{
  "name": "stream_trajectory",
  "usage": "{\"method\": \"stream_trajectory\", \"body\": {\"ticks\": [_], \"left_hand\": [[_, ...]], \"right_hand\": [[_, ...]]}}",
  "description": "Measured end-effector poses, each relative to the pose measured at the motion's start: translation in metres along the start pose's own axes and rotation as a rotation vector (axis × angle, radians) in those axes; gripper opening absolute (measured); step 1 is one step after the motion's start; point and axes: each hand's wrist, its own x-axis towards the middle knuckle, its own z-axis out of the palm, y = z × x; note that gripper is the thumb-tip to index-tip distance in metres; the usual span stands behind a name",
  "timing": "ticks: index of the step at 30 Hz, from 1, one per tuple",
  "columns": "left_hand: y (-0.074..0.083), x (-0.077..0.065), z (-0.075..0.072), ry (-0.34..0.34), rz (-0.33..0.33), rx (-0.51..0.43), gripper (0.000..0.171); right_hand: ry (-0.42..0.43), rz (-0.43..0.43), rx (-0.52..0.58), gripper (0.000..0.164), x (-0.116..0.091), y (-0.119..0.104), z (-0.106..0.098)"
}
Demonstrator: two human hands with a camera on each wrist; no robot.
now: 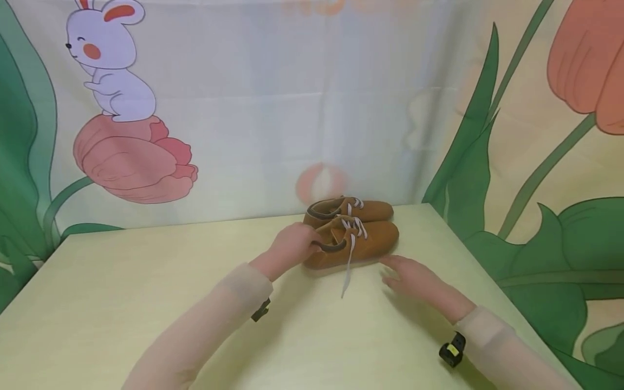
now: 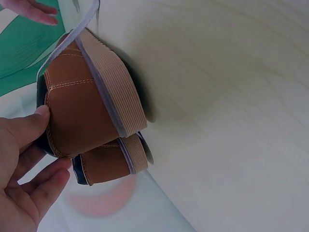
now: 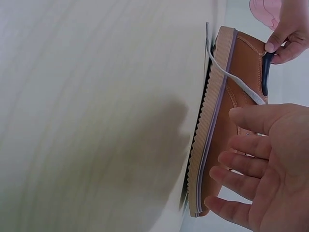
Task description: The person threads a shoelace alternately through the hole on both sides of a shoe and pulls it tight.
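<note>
Two brown lace-up shoes stand side by side near the table's back edge, toes pointing right. At the heel of the near shoe point(image 1: 372, 241), my left hand point(image 1: 291, 245) pinches the dark padded collar. In the left wrist view, the thumb point(image 2: 31, 126) lies on the outer side of that collar. A pale lace point(image 1: 349, 271) hangs down over the near shoe's side onto the table. My right hand point(image 1: 416, 276) is by the toe, its fingers spread and relaxed, holding nothing. Behind stands the far shoe point(image 1: 380, 210), partly hidden by the near one.
The pale wooden table point(image 1: 146, 303) reaches toward me and to the left of the shoes. Behind it hangs a printed cloth point(image 1: 253, 108) with a rabbit and tulips. More leaf-patterned cloth point(image 1: 551, 260) borders the table's right edge.
</note>
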Motion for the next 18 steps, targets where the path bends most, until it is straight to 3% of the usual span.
{"method": "stream_trajectory", "body": {"ticks": [13,18], "left_hand": [[-0.012,0.004,0.000,0.000,-0.048,-0.026,0.010],[-0.017,0.000,-0.007,0.010,-0.015,-0.046,0.019]], "right_hand": [[0.001,-0.032,-0.008,0.041,0.013,-0.005,-0.010],[0.062,-0.044,0.017,0.038,0.014,-0.012,-0.021]]}}
